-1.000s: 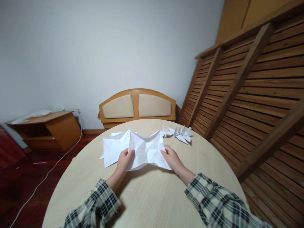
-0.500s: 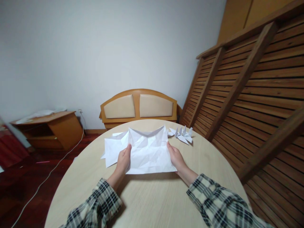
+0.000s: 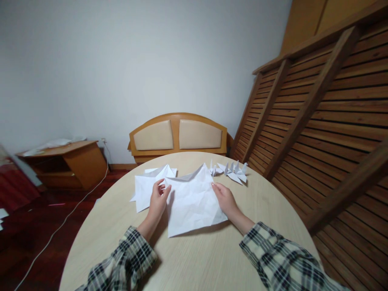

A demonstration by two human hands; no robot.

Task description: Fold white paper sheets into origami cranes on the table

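Your left hand [image 3: 157, 200] pinches the left edge of the creased sheet [image 3: 194, 202]; your right hand [image 3: 224, 198] grips its right edge. The sheet lies opened on the bench [image 3: 197, 258], creased but unshaped. Spare sheets [image 3: 144, 190] lie just left. Finished paper cranes [image 3: 232, 170] stand beyond.

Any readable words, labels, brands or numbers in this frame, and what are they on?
None can be read. The creased white sheet gripped by the left hand and right hand is blank; the folded paper cranes, round table and wall carry no print.
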